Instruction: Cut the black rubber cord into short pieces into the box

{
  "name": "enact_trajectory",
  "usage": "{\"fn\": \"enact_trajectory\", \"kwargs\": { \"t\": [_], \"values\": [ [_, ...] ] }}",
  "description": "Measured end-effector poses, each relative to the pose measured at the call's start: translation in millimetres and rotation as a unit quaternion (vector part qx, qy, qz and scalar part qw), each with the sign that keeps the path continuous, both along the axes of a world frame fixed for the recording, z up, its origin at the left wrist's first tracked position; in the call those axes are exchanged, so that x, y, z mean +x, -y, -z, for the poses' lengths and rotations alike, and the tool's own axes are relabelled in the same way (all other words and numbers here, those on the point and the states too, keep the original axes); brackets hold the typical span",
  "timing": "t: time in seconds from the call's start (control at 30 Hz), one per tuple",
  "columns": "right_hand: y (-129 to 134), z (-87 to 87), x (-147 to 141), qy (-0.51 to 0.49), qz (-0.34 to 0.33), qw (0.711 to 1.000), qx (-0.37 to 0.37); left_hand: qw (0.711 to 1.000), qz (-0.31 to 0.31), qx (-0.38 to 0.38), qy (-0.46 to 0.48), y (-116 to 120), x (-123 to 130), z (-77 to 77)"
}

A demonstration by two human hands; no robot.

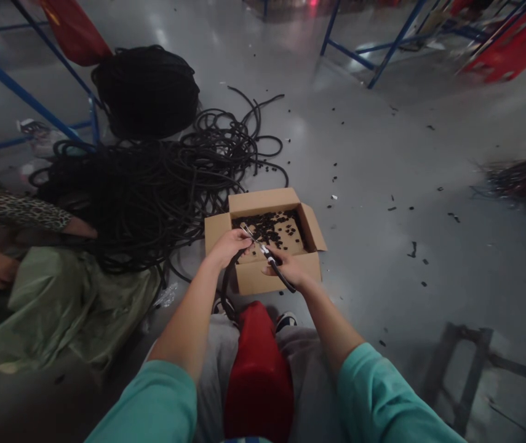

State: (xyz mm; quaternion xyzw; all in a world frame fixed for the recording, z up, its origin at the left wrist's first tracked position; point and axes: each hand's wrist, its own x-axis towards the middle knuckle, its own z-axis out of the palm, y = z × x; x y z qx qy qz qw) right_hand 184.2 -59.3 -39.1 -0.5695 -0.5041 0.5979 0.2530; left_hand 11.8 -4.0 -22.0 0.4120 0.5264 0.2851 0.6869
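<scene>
I read teal on the near sleeves [161, 394], grey on the trousers [216, 354] and red on the shape between the knees [259, 375]. My feed gives the pliers [272, 261] black and white handles. I see plain tan on the box [267, 277], black on the tubing [152, 191] and small pieces [267, 224], leopard spots on someone's garment [18, 204], olive green on the sheet [82, 301], blue on the metal frames [392, 49].
</scene>
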Motion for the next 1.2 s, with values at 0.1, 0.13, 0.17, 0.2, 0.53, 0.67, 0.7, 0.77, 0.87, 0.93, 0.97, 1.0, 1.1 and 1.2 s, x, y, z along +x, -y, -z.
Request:
{"fn": "enact_trajectory", "kwargs": {
  "t": [0.1,0.13,0.17,0.2,0.53,0.67,0.7,0.77,0.87,0.93,0.97,1.0,1.1,1.2],
  "values": [
    [1,-2.5,-2,0.003,0.0,1.0,0.008,1.0,0.009,-0.008,-0.001,1,1,1.2],
    [1,-2.9,-3,0.001,0.001,1.0,0.011,1.0,0.01,-0.011,-0.002,1,1,1.7],
    [1,-3.2,-4,-0.002,0.002,1.0,0.014,1.0,0.013,-0.012,-0.003,0,1,2.1],
    [2,-3.3,-4,-0.003,0.002,1.0,0.018,1.0,0.015,-0.013,-0.005,0,0,2.4],
    [2,-5.2,-6,0.015,-0.012,0.998,0.059,0.999,0.041,0.013,0.022,-3,-8,-3.6],
    [2,-5.6,-7,0.02,-0.01,0.998,0.063,0.998,0.053,0.019,0.004,-4,-12,-9.0],
    [2,-5.8,-7,0.019,-0.012,0.998,0.062,0.998,0.056,0.018,-0.002,-4,-12,-9.9],
    [2,-6.4,-7,0.015,-0.013,0.998,0.058,0.998,0.058,0.02,-0.012,-4,-12,-10.8],
    [2,-6.3,-7,0.012,-0.01,0.999,0.052,0.998,0.045,0.037,-0.018,-3,-10,-9.8],
    [1,-5.1,-7,0.009,-0.007,0.999,0.049,0.998,0.038,0.049,-0.026,-2,-9,-8.4],
    [1,-4.3,-6,0.005,-0.006,0.999,0.045,0.998,0.036,0.052,-0.03,-2,-8,-7.8],
    [1,-3.6,-6,0.0,-0.004,0.999,0.037,0.997,0.034,0.054,-0.033,-2,-7,-7.5],
    [0,-3.0,-6,-0.02,0.004,1.0,-0.007,0.996,0.03,0.063,-0.047,-2,-7,-7.8],
    [1,-6.3,-7,-0.052,0.018,0.997,-0.051,0.994,0.03,0.078,-0.074,-2,-7,-8.9]
  ]
}}
